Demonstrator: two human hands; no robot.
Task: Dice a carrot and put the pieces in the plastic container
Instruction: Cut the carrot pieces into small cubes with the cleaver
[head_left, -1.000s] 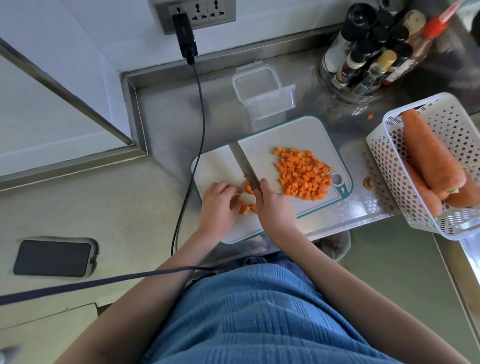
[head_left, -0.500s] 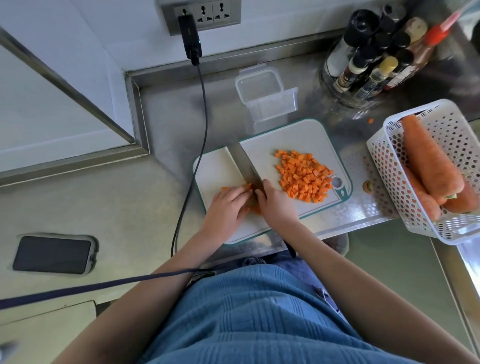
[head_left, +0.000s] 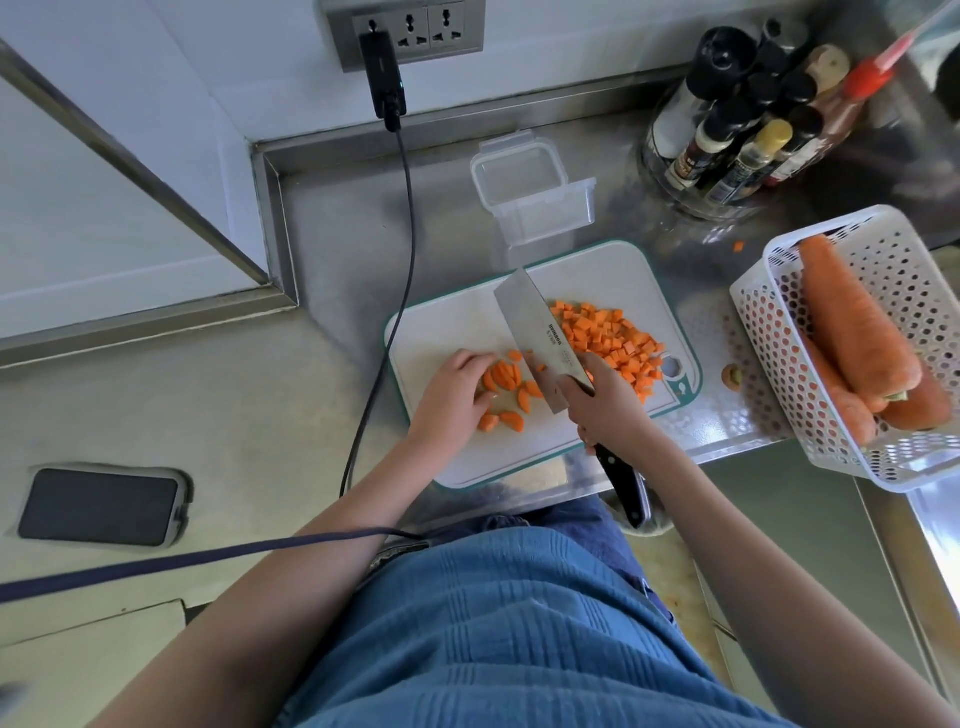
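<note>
Some carrot slices lie on the white cutting board, near its front left part. They are curved, half-round pieces. The left hand rests on them with its fingers bent down over a few slices. The right hand is wrapped tight around the black handle of a big knife. The wide blade tilts over the board, just to the right of the slices and between the two hands. The end of the handle sticks out behind the hand, past the table edge.

On the right side of the board sits a pile of small carrot cubes. Behind the board stands the plastic container, clear and open, on the shiny metal table. One tiny carrot bit lies alone on the table.

To the right, a white basket with holes holds whole carrots. A round rack of bottles stands at the back. A black cable runs down from a wall plug. A phone lies flat far to the left.
</note>
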